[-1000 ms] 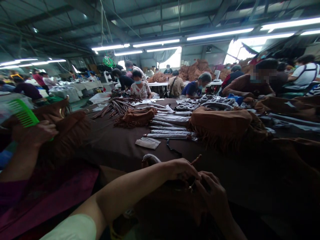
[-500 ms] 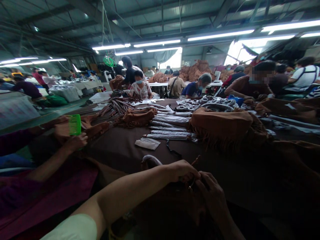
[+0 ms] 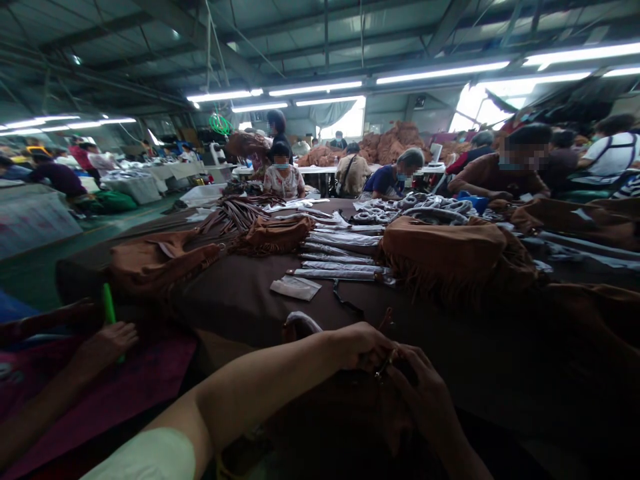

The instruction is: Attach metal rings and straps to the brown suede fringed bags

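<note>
My left hand (image 3: 364, 348) reaches in from the left, fingers pinched around a thin brown strap (image 3: 387, 319) whose end pokes up above them. Against its fingertips, my right hand (image 3: 421, 381) pinches a small shiny metal clasp (image 3: 381, 371) from the other side. Below both hands a brown bag (image 3: 345, 410) lies in deep shadow, its outline hard to make out. Behind my left wrist rises a handle wrapped in white (image 3: 304, 321).
Ahead on the dark tabletop (image 3: 240, 297) lie white-wrapped handles (image 3: 340, 265), a small plastic bag (image 3: 295, 288), a black cord (image 3: 345, 301) and fringed brown bags (image 3: 443, 243). At left, a co-worker's hand (image 3: 113, 341) holds a green comb (image 3: 109, 305) near another brown bag (image 3: 155, 257).
The co-worker's hands and green comb have drawn back from the brown bag at left, down and leftward. My hands stay at the clasp with small finger shifts; more metal shows between them.
</note>
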The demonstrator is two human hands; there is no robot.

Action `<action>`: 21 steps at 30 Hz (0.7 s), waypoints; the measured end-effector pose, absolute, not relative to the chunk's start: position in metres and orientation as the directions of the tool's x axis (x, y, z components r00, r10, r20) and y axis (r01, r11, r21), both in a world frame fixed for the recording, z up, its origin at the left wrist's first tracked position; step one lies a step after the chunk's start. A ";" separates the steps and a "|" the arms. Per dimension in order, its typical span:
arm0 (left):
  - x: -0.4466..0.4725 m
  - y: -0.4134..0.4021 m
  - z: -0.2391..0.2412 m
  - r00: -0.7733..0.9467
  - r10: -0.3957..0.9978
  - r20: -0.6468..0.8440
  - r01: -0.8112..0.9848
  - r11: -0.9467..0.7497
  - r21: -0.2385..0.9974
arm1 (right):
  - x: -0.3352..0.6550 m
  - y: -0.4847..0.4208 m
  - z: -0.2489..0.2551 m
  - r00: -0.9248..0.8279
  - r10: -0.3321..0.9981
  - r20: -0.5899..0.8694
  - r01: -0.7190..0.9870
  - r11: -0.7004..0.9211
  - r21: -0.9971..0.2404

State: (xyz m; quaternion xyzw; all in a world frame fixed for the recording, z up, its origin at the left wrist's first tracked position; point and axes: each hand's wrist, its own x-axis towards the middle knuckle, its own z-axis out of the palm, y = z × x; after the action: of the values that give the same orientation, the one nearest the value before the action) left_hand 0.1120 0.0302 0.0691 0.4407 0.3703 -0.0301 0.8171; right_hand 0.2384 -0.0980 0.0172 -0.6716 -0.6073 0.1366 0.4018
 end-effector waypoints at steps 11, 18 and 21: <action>0.097 0.029 0.067 0.800 0.277 -0.532 0.300 0.584 0.754 | 0.237 -0.098 0.011 0.192 0.870 0.454 0.861 0.073 -0.504; 0.098 0.026 0.068 0.781 0.274 -0.562 0.316 0.602 0.733 | 0.240 -0.098 0.009 0.149 0.838 0.525 0.896 0.110 -0.430; 0.098 0.026 0.067 0.772 0.298 -0.561 0.314 0.589 0.745 | 0.240 -0.099 0.008 0.162 0.853 0.496 0.888 0.094 -0.451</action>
State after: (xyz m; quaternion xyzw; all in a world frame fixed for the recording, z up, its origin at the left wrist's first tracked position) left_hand 0.0983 0.0260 0.0665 0.4535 0.3373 -0.0047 0.8250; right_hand 0.2397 -0.0991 0.0081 -0.6728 -0.6469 -0.0240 0.3582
